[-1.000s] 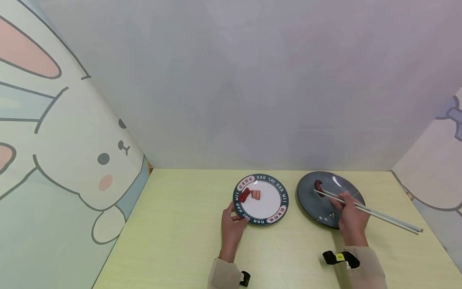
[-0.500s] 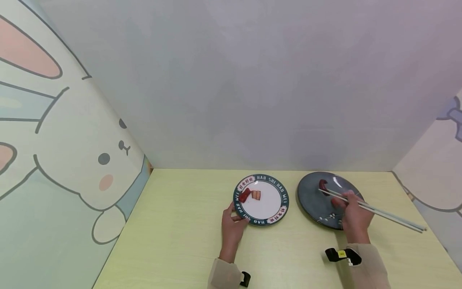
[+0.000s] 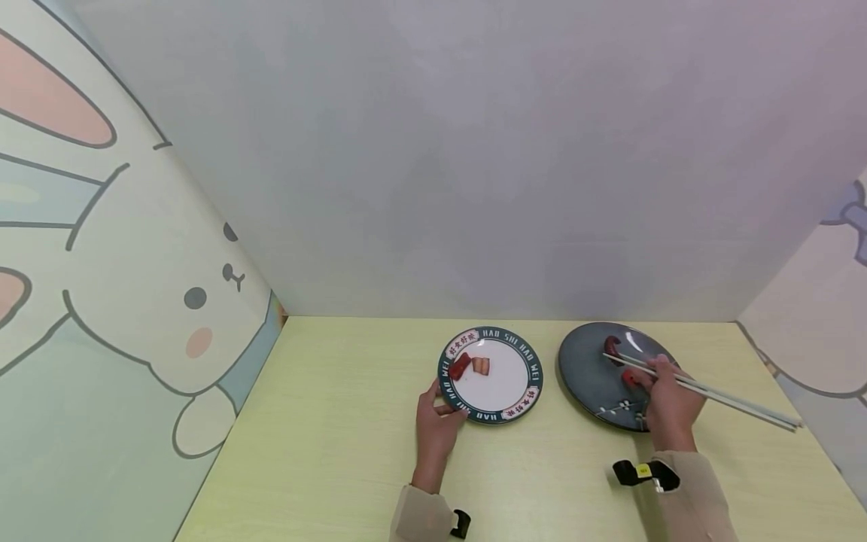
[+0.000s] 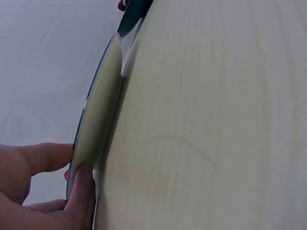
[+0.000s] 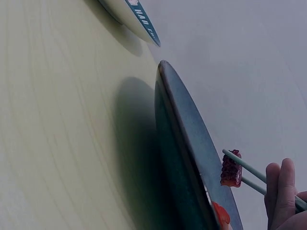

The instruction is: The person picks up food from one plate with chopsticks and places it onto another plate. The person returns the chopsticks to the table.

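My left hand pinches the rim of a small white plate with a dark green lettered border. On that plate lie a red piece of food and a pale striped piece like pork belly. In my right hand is a pair of pale green chopsticks. Their tips hold a dark red, curled, bumpy piece like octopus tentacle over the dark blue plate. Another red piece lies on the dark plate beside my right fingers, partly hidden by them.
Both plates stand on a pale yellow table, with a gap between them. Behind the table rises a plain grey wall. Cartoon-painted walls stand at left and right. Black straps circle the wrists.
My right hand has shifted slightly right with the chopsticks and the curled dark red piece. The other red piece on the dark plate has come into sight. My left hand stays on the white plate's rim.
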A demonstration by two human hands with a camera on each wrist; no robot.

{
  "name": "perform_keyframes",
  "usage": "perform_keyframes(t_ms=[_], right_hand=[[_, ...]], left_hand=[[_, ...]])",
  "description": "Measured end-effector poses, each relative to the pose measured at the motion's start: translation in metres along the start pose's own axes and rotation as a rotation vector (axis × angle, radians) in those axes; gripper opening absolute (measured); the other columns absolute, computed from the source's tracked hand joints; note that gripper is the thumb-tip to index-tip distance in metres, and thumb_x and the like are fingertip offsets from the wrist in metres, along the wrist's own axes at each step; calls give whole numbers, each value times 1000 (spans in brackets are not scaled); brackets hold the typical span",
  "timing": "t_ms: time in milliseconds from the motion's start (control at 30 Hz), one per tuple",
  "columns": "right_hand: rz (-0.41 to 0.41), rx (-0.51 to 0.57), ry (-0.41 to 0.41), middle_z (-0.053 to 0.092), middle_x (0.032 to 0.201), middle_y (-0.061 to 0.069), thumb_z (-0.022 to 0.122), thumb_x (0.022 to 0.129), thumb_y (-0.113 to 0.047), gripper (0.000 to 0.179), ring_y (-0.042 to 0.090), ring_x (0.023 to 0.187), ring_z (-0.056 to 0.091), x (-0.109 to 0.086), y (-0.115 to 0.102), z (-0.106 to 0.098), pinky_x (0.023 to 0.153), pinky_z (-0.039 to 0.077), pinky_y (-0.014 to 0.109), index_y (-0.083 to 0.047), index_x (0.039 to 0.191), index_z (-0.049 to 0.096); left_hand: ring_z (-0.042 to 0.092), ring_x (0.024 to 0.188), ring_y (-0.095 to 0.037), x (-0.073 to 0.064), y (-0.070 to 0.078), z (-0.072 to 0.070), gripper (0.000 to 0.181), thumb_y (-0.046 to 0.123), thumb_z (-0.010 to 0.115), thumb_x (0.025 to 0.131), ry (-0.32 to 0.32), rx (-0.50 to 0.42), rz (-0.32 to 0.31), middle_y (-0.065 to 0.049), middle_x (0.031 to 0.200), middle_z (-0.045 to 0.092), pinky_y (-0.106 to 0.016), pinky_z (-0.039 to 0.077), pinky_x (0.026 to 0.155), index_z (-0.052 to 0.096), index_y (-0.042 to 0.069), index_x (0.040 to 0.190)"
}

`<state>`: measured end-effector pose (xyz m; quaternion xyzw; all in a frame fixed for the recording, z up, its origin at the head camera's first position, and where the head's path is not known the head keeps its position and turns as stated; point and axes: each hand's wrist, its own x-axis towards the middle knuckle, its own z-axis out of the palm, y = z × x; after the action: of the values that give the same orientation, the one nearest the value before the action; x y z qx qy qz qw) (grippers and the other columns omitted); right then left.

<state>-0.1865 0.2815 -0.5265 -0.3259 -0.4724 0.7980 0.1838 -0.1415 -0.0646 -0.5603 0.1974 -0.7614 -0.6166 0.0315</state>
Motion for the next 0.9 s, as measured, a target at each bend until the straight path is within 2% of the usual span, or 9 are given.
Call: perform_keyframes(t_ms=[267, 500, 733, 900], right_hand=[[-1, 26, 13, 70, 82, 0, 64, 104, -12, 24, 14, 62, 77, 5, 2, -1, 67, 61, 24, -5, 88, 80], [4, -9, 21, 69, 81, -1, 64, 105, -13, 27, 13, 60, 76, 9, 3, -2, 65, 60, 24, -7, 84, 80], [24, -60, 17, 64, 90, -2, 62, 106, -15, 26, 10, 62, 76, 8, 4, -4, 67, 60, 21, -8, 87, 79], [3, -50, 17, 67, 84, -3, 63, 105, -14, 26, 10, 60, 75, 9, 4, -4, 65, 60, 22, -9, 85, 78]], left_hand=[[63, 95, -21, 2, -2, 0, 77, -6, 78, 85, -2, 3, -1, -12, 126, 57, -25, 55, 70, 48, 1, 156], [64, 96, -21, 2, -2, 1, 78, -6, 78, 85, 3, 9, -4, -13, 127, 57, -26, 56, 70, 48, 1, 156], [63, 96, -20, 0, 1, 1, 77, -6, 78, 85, 3, 8, -2, -12, 127, 57, -29, 56, 73, 48, 1, 156], [63, 95, -20, -1, 1, 0, 77, -6, 78, 85, 2, 4, -4, -12, 127, 57, -30, 56, 73, 48, 1, 156]])
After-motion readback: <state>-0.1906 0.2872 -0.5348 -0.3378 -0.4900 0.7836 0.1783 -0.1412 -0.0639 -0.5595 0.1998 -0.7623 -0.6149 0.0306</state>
